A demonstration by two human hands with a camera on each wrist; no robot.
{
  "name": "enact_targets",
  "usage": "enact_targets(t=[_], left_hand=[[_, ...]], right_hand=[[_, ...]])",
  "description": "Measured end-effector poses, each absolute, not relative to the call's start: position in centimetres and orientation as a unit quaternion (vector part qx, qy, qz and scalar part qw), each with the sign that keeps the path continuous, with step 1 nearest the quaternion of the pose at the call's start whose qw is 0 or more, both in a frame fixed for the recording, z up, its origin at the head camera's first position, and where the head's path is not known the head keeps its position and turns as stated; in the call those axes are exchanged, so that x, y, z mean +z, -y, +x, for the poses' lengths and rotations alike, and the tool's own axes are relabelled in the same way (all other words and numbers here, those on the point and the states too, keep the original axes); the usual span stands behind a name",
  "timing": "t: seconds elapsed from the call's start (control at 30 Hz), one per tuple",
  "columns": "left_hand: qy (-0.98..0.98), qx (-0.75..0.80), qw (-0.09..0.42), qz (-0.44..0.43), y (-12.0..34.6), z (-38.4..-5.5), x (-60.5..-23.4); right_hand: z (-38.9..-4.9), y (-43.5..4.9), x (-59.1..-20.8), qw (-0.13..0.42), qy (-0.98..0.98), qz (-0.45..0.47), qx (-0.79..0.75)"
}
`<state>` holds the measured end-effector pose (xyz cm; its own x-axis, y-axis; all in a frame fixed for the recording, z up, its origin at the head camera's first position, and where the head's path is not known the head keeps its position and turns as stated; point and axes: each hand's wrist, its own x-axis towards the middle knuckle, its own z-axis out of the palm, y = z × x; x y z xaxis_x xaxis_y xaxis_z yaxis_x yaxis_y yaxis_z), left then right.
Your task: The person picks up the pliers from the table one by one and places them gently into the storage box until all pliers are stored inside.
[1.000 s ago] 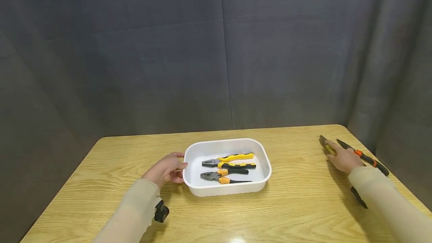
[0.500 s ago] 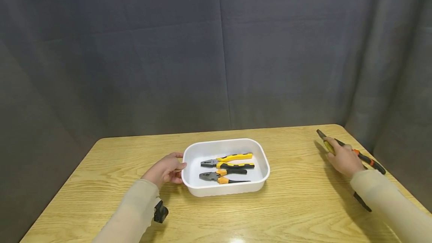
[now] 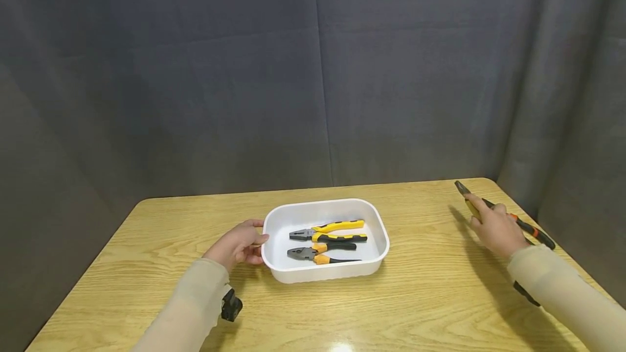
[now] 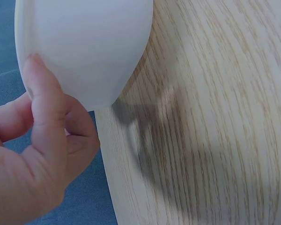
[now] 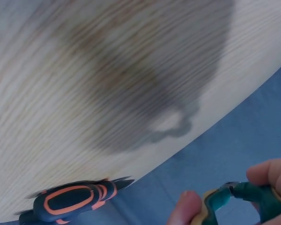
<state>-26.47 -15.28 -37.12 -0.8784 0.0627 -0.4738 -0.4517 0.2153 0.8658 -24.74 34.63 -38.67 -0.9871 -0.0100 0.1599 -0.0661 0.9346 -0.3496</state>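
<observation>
My left hand pinches the left rim of a white plastic tray, its thumb over the edge. Inside the tray lie pliers with yellow and black handles and, nearer me, pliers with orange and black handles. At the far right, my right hand grips another pair of pliers, held above the table with the dark nose pointing away. Their handles look green and yellowish in the right wrist view, spread apart between thumb and fingers; the rest is out of frame there.
Black and orange handled pliers lie on the wooden table by its right edge, partly behind my right hand. A dark grey curtain hangs behind and beside the table.
My right hand has lifted its pliers off the table, raising them slightly away and to the left. My left hand keeps its hold on the tray. The head view has shifted a little.
</observation>
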Motion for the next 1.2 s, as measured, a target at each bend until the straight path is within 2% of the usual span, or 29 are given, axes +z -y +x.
enact_targets(t=[0.3,0.57,1.2], left_hand=[[-0.751,0.612,0.211,-0.13,15.3,-26.8,-37.1],[-0.752,0.612,0.209,-0.129,15.2,-26.7,-37.0],[-0.756,0.607,0.206,-0.132,15.2,-26.5,-37.1]], right_hand=[[-24.0,-33.3,-38.2,0.122,0.976,0.032,0.179],[-23.3,-32.3,-37.9,0.112,0.976,0.035,0.183],[-22.0,-30.6,-37.7,0.139,0.972,0.072,0.176]])
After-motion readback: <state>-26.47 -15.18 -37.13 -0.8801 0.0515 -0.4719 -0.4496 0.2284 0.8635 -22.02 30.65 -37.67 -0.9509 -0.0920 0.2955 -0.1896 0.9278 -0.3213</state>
